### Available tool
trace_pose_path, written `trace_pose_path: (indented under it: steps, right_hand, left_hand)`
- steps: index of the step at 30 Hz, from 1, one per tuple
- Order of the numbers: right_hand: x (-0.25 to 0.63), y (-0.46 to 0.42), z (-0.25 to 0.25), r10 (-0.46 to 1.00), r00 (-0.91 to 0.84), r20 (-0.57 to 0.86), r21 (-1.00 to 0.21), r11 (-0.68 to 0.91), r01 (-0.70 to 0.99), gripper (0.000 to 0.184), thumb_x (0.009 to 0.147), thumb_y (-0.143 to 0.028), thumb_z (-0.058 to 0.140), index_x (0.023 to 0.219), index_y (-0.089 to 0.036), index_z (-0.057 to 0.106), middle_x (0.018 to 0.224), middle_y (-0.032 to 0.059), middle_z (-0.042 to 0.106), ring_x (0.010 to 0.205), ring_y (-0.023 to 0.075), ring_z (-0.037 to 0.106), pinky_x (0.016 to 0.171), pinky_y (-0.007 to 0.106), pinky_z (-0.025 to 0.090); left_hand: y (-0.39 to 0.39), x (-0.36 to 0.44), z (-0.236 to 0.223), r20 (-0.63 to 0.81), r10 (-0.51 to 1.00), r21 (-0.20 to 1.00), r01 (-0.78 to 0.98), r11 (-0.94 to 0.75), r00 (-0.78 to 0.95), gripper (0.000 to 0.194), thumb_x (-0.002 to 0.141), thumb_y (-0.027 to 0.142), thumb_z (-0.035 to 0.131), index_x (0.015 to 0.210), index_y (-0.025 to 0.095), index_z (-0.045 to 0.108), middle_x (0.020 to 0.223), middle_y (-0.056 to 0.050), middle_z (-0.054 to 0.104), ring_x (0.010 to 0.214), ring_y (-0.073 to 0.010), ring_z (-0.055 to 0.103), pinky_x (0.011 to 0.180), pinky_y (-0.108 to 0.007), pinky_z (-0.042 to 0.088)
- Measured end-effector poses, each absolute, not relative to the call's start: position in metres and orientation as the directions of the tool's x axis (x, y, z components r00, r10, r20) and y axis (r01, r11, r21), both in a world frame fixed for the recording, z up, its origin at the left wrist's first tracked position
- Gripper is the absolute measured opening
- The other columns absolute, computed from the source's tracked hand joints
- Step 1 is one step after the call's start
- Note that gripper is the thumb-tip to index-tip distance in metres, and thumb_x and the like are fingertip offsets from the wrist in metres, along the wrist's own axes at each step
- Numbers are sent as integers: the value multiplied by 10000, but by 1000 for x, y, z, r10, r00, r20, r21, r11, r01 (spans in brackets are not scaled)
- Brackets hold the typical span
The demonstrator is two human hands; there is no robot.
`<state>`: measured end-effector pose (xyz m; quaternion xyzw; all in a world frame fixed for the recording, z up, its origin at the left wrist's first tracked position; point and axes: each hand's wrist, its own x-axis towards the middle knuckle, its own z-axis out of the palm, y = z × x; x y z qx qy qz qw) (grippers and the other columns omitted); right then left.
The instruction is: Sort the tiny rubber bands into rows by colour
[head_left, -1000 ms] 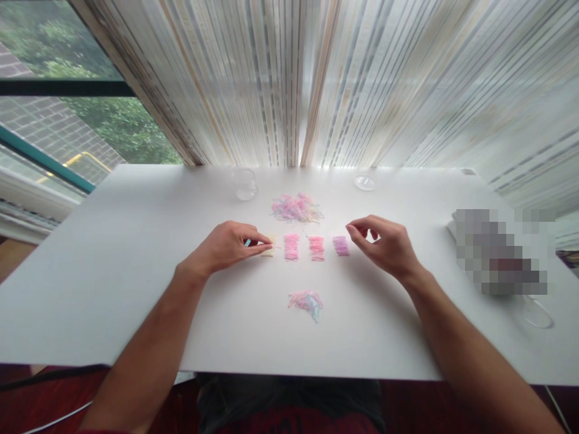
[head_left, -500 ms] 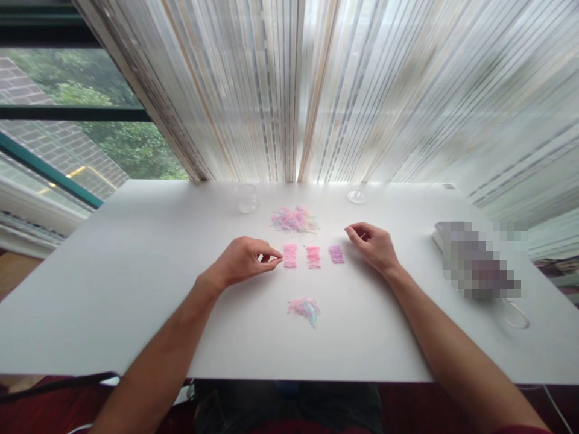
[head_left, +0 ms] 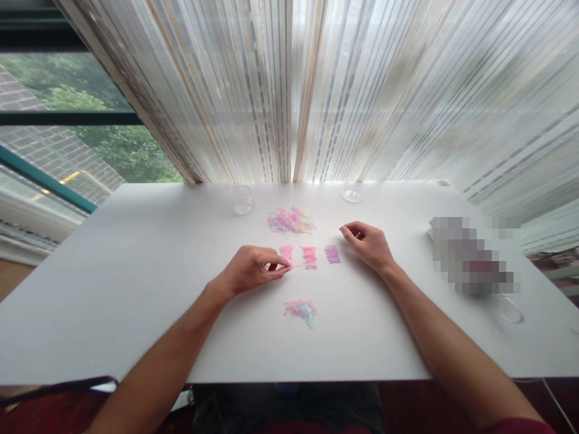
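Observation:
My left hand (head_left: pixel 253 268) is closed in a pinch at the near end of the bright pink row (head_left: pixel 286 252). A thin pale strand, like a small elastic band (head_left: pixel 296 266), sticks out from its fingertips. To the right lie a coral-pink row (head_left: pixel 310 257) and a purple row (head_left: pixel 332 254) of similar bands. My right hand (head_left: pixel 368 244) rests beside the purple row with fingers curled in, nothing visible in them. Beyond the rows is a loose pastel pile (head_left: pixel 290 220); nearer me is a smaller pink and blue pile (head_left: pixel 301 310).
A clear round container (head_left: pixel 243 201) stands at the back left of the white table (head_left: pixel 136 289), and a clear lid (head_left: pixel 352 195) lies at the back right. A blurred-out object (head_left: pixel 470 256) with a looped cord is on the right. Striped curtains (head_left: pixel 253 90) hang behind the table.
My left hand has moved right from the pale yellow row, now hidden behind it, to the pink row. My right hand stays by the purple row. The camera view has shifted.

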<state>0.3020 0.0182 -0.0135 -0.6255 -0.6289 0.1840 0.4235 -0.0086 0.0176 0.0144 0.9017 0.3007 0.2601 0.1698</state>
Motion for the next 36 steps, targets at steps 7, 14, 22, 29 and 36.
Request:
trace_pose_path:
  steps: [7, 14, 22, 29, 36]
  right_hand:
    - [301, 18, -12, 948, 139, 286, -761, 136, 634, 321, 844, -483, 622, 799, -184, 731, 699, 36, 691, 587, 158, 556, 592, 291, 481]
    - [301, 18, -11, 948, 117, 295, -753, 155, 640, 333, 848, -496, 621, 798, -186, 730, 678, 32, 687, 583, 164, 577, 584, 293, 480]
    - [300, 18, -12, 945, 117, 307, -754, 166, 635, 325, 851, -487, 621, 796, -185, 730, 697, 37, 698, 583, 162, 577, 590, 297, 486]
    - [299, 19, -12, 946, 125, 299, -758, 156, 633, 306, 849, -467, 616, 793, -188, 730, 696, 34, 693, 583, 160, 565, 598, 299, 476]
    - [299, 14, -4, 918, 91, 386, -727, 242, 642, 234, 870, -387, 619, 782, -188, 706, 688, 29, 669, 587, 155, 552, 584, 290, 452]
  left_hand:
    - [20, -13, 13, 347, 626, 442, 466, -766, 699, 180, 921, 307, 646, 835, 231, 784, 647, 34, 659, 536, -69, 517, 537, -181, 373]
    - [15, 4, 2, 450, 593, 277, 526, -804, 668, 174, 938, 257, 624, 863, 240, 781, 674, 22, 687, 577, -91, 578, 531, -209, 365]
    - [10, 25, -13, 509, 570, 148, 587, -796, 645, 207, 968, 266, 603, 859, 223, 774, 682, -5, 712, 565, -123, 597, 536, -241, 336]
    - [9, 31, -11, 522, 516, 35, 588, -808, 679, 242, 975, 238, 583, 806, 209, 753, 626, -7, 665, 510, -119, 504, 521, -254, 259]
    - [11, 28, -8, 571, 504, 27, 599, -801, 649, 202, 955, 232, 619, 808, 210, 755, 645, 3, 701, 507, -117, 543, 516, -260, 295]
